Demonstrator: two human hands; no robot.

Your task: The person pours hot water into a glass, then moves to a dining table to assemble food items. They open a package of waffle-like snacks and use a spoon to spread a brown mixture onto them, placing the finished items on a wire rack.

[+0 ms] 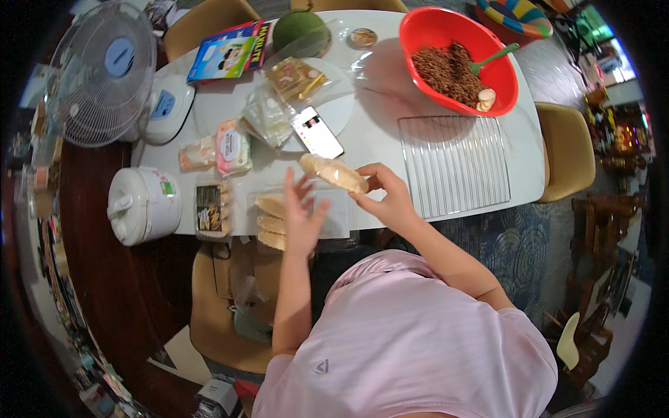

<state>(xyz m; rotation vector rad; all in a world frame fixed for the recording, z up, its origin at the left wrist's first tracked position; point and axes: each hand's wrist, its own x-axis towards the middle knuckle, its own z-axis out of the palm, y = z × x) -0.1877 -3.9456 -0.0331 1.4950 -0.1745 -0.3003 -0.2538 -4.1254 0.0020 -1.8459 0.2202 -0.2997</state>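
My right hand [382, 196] pinches one end of a long, light-tan bread roll [333, 173], raised above the near side of the table. Shiny patches show on its surface; I cannot tell whether it is wrapped. Beside its other end, my left hand [304, 212] is open, fingers apart, holding nothing. Below and left of that hand, several similar rolls [270, 233] lie in a row in a see-through tray, partly hidden by my wrist. A lit phone [318, 134] lies just beyond the roll, leaning on the edge of a white plate [339, 83].
A wire rack [456, 167] lies at right. Behind it stands a red basin [512, 87] with brown crumbly food and a green spoon [493, 58]. Plastic packets [268, 115], a boxed tray [212, 207], a rice cooker [143, 205] and a fan [104, 70] are at left.
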